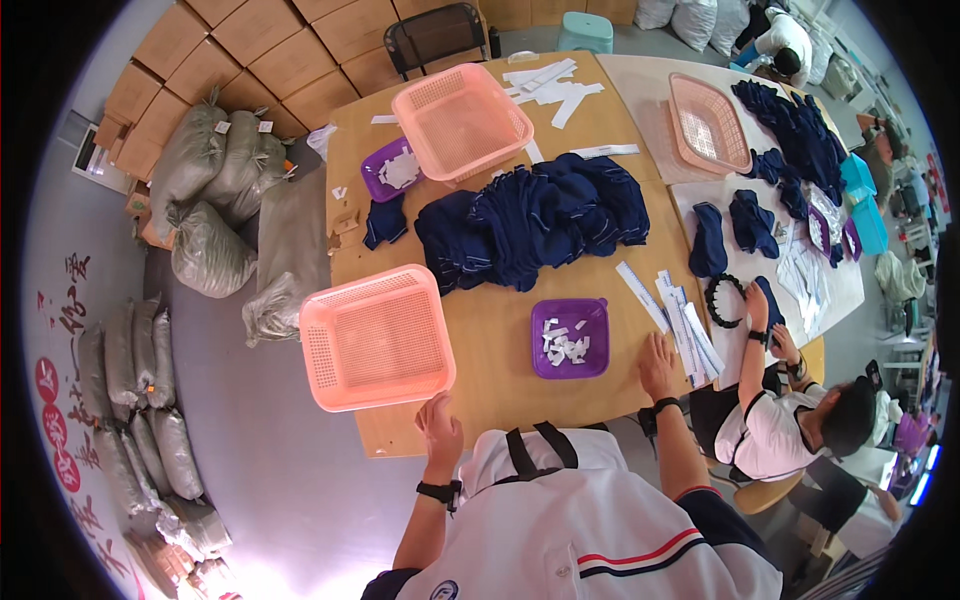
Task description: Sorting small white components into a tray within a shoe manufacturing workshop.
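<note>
My left hand (440, 430) is at the near edge of the table, just below the corner of a pink plastic basket (378, 338); its fingers are loosely bent and nothing shows in them. On the tabletop to the right rests my right hand (657, 366), fingers stretched out, beside white paper strips (690, 335). Between the hands stands a purple tray (571, 368) with small white paper pieces (568, 346) in it. Beyond it lies a long pile of navy blue fabric pieces (530, 220), likely socks. One separate navy piece (385, 222) lies left of the pile.
Farther back are another pink basket (463, 122), a second purple tray (370, 178) and more paper strips (560, 88). At right, a co-worker (790, 430) handles navy socks at the adjoining table (683, 200). Stuffed sacks (205, 245) and cardboard boxes (290, 62) stand left and behind.
</note>
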`<state>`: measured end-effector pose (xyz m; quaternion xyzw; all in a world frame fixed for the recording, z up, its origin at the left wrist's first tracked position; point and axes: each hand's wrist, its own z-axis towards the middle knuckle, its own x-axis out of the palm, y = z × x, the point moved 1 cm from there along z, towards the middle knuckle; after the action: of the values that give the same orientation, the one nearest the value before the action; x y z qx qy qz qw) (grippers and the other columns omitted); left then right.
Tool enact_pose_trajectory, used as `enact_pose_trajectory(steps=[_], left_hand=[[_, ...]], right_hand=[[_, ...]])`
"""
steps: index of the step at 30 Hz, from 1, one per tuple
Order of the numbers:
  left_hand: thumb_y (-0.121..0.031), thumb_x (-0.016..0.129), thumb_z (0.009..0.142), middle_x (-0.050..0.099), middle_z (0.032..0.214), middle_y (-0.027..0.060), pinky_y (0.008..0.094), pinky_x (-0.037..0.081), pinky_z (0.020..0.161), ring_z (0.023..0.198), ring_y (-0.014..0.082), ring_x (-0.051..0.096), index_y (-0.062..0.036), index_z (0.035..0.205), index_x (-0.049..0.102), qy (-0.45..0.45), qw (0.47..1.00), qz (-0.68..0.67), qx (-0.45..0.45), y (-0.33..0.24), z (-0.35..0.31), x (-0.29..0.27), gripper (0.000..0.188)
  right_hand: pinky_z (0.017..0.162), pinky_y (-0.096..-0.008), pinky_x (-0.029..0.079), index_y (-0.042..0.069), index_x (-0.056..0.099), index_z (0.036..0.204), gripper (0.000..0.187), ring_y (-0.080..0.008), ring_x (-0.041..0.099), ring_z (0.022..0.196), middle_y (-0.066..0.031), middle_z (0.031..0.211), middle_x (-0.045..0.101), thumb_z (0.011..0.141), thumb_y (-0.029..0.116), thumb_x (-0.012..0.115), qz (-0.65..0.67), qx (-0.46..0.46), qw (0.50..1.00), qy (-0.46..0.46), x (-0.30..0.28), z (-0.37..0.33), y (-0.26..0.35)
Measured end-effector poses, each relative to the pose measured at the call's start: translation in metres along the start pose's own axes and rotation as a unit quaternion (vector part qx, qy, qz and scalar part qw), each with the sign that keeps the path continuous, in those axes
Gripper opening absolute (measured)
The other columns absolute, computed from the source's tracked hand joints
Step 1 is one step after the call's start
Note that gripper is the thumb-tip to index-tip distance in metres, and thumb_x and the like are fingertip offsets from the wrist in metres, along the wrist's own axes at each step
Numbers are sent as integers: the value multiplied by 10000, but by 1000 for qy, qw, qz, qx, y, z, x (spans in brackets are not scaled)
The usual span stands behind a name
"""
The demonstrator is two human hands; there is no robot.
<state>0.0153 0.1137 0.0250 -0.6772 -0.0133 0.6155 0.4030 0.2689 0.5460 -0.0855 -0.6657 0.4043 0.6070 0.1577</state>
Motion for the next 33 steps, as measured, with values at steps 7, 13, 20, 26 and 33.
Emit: enact_pose_trajectory(steps=[7,13,20,26,33], left_hand=[[68,588,735,572,1319,136,498,294,1105,1298,329,474,-46,1241,546,-4,1000,-4,3,-4,9,0,520],[62,605,741,566,1327,148,503,286,1114,1309,345,463,-44,1264,536,0,1000,-7,17,-1,11,4,537],[49,611,764,561,1343,148,499,261,1144,1329,341,454,-43,1294,530,18,1000,-13,14,1,14,1,543],[51,593,794,556,1367,143,491,252,1150,1329,335,456,-32,1308,523,27,1000,9,11,-2,16,-10,525],[43,586,810,560,1360,148,484,250,1146,1334,339,447,-29,1323,517,63,998,13,14,-4,20,-11,523]], right_hand=[[1209,-576,205,115,193,1613,815,-303,166,1557,-115,1693,159,946,336,606,-11,130,991,42,11,31,-2],[1216,-561,199,69,205,1604,817,-311,170,1555,-133,1690,167,947,350,603,22,228,972,46,12,47,18],[1202,-510,249,119,353,1553,789,-304,265,1521,-128,1632,326,867,283,707,38,-14,999,-2,16,70,37],[1209,-506,241,97,286,1579,837,-293,242,1535,-129,1656,276,875,279,702,49,42,998,-6,17,104,49],[1226,-483,232,49,312,1553,758,-321,242,1529,-165,1650,264,909,260,651,121,138,982,-38,8,102,47]])
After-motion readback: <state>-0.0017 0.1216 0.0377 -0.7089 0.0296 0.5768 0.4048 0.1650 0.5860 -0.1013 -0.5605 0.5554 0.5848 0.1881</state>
